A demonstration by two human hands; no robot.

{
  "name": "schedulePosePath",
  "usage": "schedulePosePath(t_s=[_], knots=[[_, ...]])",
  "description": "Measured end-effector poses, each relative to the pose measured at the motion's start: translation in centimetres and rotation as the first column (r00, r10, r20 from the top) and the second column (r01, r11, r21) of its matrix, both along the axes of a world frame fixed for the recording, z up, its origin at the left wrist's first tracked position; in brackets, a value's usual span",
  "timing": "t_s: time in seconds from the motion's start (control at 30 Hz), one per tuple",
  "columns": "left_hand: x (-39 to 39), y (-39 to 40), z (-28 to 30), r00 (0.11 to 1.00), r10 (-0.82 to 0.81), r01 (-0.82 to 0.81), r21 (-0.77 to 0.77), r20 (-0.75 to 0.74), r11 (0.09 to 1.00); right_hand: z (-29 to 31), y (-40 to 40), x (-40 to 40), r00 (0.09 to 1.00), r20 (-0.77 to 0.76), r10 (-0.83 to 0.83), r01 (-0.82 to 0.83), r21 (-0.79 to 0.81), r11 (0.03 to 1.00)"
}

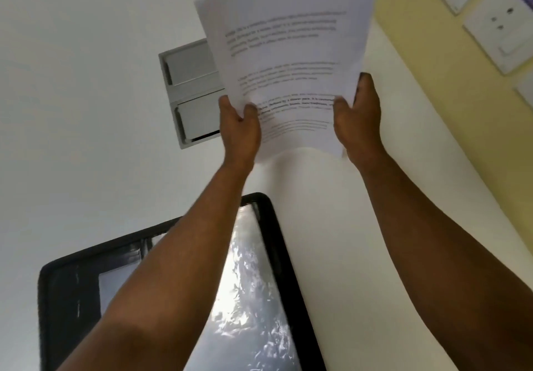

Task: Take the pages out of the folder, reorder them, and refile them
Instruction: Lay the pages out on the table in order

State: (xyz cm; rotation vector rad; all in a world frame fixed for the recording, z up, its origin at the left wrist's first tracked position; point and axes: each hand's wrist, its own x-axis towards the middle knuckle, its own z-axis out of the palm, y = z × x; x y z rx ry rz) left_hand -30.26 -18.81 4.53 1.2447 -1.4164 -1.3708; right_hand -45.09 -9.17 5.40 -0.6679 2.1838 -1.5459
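Note:
Both hands hold up a loose stack of white printed pages (pixel 288 53) above the white table. My left hand (pixel 239 128) pinches the stack's lower left edge. My right hand (pixel 357 114) grips its lower right edge. The sheets are fanned slightly, the top one showing blurred paragraphs of text and a small pen mark near its upper right corner. The black folder (pixel 66 292) lies open on the table under my forearms, its shiny clear plastic sleeves (pixel 253 298) facing up.
A grey recessed double-flap box (pixel 187 88) is set into the white table (pixel 86 111), partly behind the pages. A yellow wall at the right carries white switch and socket plates (pixel 501 24).

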Motion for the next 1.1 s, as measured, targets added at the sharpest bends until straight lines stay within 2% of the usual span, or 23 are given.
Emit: schedulePosePath(t_s=[0.13, 0.2, 0.37, 0.53, 0.73, 0.83, 0.9, 0.97, 1.03, 1.1], knots=[[5.4, -5.5, 0.2, 0.970, 0.150, -0.141, -0.060, 0.192, 0.988, -0.6, -5.6, 2.5, 0.979, 0.065, 0.196, -0.197, 0.019, 0.980], [8.3, -8.0, -0.2, 0.938, 0.191, -0.196, -0.012, 0.291, 0.981, -1.9, -8.5, 4.4, 0.959, 0.120, 0.258, -0.263, 0.029, 0.964], [14.3, -12.5, -1.5, 0.906, 0.079, -0.187, 0.224, 0.417, 0.957, -5.0, -14.1, 9.2, 0.914, 0.235, 0.332, -0.360, 0.091, 0.928], [17.8, -15.2, -4.1, 0.844, 0.027, -0.204, 0.273, 0.536, 0.940, -8.0, -17.0, 12.5, 0.884, 0.274, 0.377, -0.437, 0.204, 0.876], [19.6, -15.4, -7.4, 0.821, 0.046, -0.232, 0.259, 0.569, 0.938, -10.3, -16.8, 13.9, 0.913, 0.138, 0.384, -0.408, 0.321, 0.855], [20.2, -14.5, -8.0, 0.713, 0.033, -0.169, 0.126, 0.700, 0.977, -9.9, -14.6, 13.5, 0.929, 0.051, 0.366, -0.364, 0.295, 0.884], [21.1, -12.3, -7.7, 0.673, 0.036, -0.078, 0.023, 0.739, 0.997, -9.5, -11.8, 13.6, 0.929, -0.078, 0.363, -0.332, 0.262, 0.906], [22.2, -10.3, -7.6, 0.715, 0.071, -0.034, -0.067, 0.695, 0.997, -9.2, -9.0, 13.2, 0.935, -0.169, 0.311, -0.268, 0.236, 0.934], [27.8, -2.4, -3.5, 0.796, 0.114, -0.036, -0.141, 0.594, 0.989, -5.7, -1.2, 17.1, 0.909, -0.239, 0.342, -0.289, 0.229, 0.929], [29.0, 0.2, -4.0, 0.816, 0.117, -0.050, -0.133, 0.567, 0.990, -6.5, 1.3, 16.8, 0.926, -0.201, 0.321, -0.265, 0.259, 0.929]])
